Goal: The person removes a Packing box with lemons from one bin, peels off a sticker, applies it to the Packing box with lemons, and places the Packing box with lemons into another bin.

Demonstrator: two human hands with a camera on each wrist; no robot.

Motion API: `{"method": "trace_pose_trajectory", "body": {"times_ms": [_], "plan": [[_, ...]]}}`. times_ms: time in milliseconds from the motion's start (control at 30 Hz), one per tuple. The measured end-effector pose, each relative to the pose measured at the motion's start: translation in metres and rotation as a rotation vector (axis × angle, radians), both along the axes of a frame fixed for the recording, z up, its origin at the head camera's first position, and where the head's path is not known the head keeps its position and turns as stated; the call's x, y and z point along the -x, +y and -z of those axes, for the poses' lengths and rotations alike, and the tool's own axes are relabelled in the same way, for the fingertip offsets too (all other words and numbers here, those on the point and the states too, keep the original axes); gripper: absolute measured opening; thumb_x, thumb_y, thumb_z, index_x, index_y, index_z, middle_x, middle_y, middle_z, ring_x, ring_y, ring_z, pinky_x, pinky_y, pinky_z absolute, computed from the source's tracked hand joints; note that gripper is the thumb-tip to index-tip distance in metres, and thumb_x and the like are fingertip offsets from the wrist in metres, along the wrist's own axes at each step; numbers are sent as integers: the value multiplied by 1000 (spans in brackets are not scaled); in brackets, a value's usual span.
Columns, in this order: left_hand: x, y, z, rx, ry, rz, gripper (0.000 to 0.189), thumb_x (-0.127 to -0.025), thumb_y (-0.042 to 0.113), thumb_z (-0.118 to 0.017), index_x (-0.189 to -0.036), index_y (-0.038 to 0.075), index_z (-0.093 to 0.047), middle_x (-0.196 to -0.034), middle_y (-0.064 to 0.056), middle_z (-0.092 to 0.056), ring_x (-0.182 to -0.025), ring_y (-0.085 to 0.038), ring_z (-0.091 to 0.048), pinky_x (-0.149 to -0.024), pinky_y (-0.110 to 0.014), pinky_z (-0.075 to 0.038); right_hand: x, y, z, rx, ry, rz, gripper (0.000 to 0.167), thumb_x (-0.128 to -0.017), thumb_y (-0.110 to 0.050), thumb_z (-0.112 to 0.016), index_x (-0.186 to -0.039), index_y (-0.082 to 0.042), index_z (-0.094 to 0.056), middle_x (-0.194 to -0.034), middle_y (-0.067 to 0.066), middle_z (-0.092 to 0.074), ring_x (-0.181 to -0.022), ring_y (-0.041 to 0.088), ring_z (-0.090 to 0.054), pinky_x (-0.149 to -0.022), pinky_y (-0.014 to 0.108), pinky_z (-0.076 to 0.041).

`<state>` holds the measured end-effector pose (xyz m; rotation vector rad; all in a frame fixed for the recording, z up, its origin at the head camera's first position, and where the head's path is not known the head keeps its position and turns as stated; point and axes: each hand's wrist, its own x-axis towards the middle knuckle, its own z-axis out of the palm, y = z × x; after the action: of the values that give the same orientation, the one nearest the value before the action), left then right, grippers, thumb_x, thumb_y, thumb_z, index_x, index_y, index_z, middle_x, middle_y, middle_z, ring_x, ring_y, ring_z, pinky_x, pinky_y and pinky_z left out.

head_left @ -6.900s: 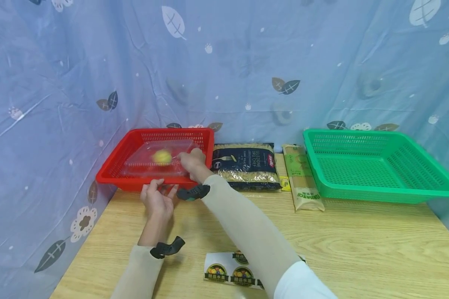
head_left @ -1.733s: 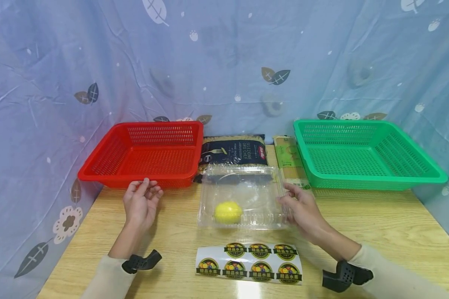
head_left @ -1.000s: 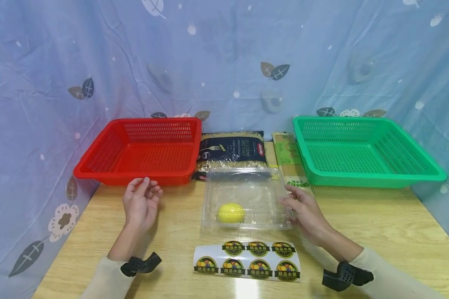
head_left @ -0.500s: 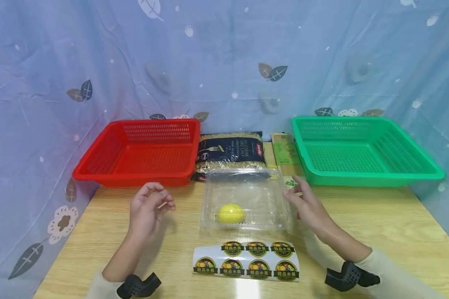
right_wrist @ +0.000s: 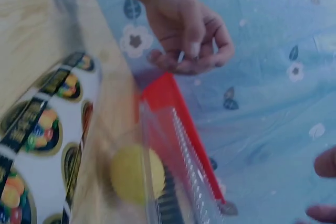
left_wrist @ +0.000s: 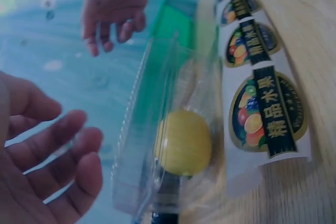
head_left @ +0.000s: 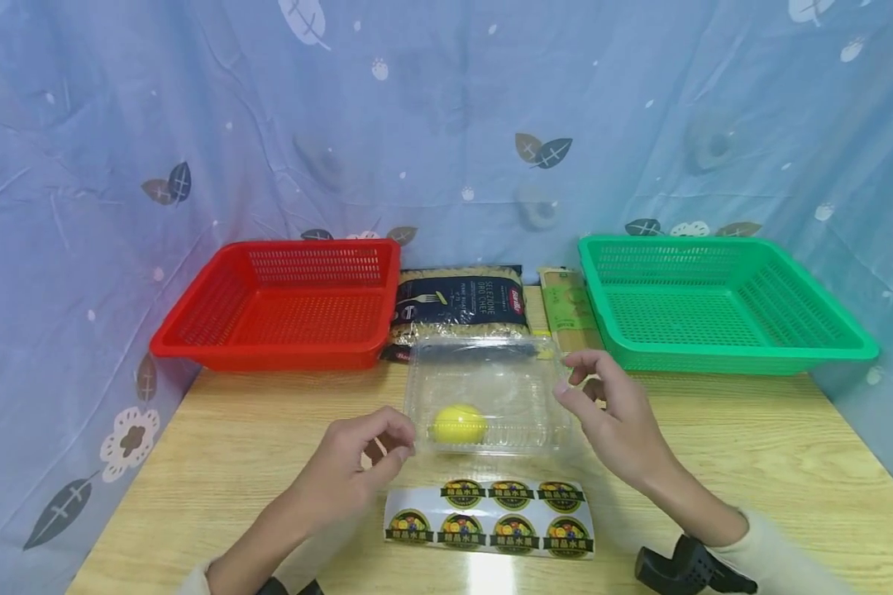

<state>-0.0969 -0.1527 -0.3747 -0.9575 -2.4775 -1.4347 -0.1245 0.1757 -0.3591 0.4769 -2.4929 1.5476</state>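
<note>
Container (head_left: 502,388) partly outside right-wrist view

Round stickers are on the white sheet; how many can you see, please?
7: three round stickers in the far row and four more stickers in the near row of the white sheet; none looks hidden.

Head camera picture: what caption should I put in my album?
Left hand and right hand beside a clear box with one yellow fruit inside, stickers in front.
</note>
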Motion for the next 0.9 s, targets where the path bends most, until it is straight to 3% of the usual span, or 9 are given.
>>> {"method": "trace_pose_trajectory", "body": {"times_ms": [167,267,367,567,700,900], "plan": [[-10,5,-1,286,14,8,23,-91,3,-67,-107,20,-65,-95,10,-66,-74,0,-56,-58,-20,-50,-7,-13,2,78,-20,-258,25,-97,-1,-63,-121,-6,-57,-100,12,-55,-51,14,-56,-40,30,-46],[-14,8,1,477,1,14,21,-94,15,-68,-115,19,-67,-103,8,-69,-74,2,-55,-65,-23,-51,-12,-21,7,56,-21,-357,22,-97,-2,-63,-117,-9,-60,-96,9,-61,-51,13,-59,-43,30,-49],[-15,11,4,600,-2,31,24,-97,22,-66,-120,17,-68,-111,7,-70,-78,0,-59,-70,-29,-54,-19,-31,15,34,-19,-435,18,-96,-1,-63,-112,-11,-63,-91,4,-64,-49,7,-56,-41,26,-48],[-13,14,13,649,-8,13,29,-95,28,-69,-121,16,-69,-110,8,-69,-87,-6,-65,-72,-32,-56,-31,-51,37,-117,50,-532,13,-95,-4,-66,-107,-10,-66,-91,-4,-63,-53,-8,-45,-45,17,-45],[-14,16,21,656,17,-21,32,-92,32,-72,-120,16,-69,-110,8,-69,-86,-7,-65,-69,-32,-55,-32,-61,46,-262,86,-530,12,-94,-9,-68,-107,-8,-67,-80,-13,-58,-55,-8,-43,-50,15,-45],[-12,19,30,676,38,-33,36,-88,34,-77,-118,15,-71,-109,8,-69,-82,-5,-62,-66,-30,-54,-30,-66,53,-424,41,-513,28,-95,-13,-66,-121,-2,-64,-65,-17,-46,-52,-6,-36,-52,16,-42]]}}
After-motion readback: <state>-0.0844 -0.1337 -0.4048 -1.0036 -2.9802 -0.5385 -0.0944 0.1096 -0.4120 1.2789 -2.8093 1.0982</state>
